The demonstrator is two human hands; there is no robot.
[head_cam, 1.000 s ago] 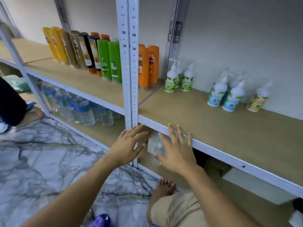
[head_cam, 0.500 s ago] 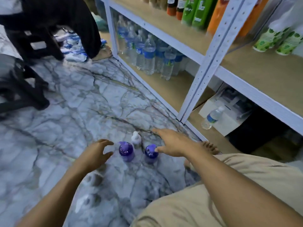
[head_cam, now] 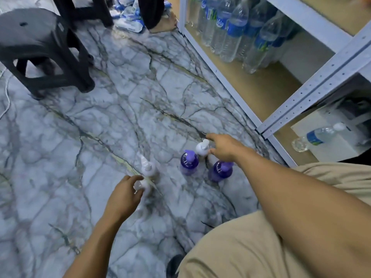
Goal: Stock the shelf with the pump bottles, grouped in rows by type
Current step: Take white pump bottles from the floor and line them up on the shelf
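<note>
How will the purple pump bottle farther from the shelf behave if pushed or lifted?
The purple pump bottle stands upright, tall and slim, on the glossy marble floor: pushed high it probably tips; pushed low it may slide. Purple shows through most of its body, so it is likely full and heavy for its size. Smooth plastic, possibly slippery.

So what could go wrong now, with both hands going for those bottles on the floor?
1. The right hand is at the far white bottle, and its wrist hangs just over the nearer purple bottle, with another purple bottle alongside. Either might get knocked over.
2. The left hand seems to pinch the near white bottle by its pump top. That hold could slip, and lifting may tip the second white bottle standing close behind it.
</note>
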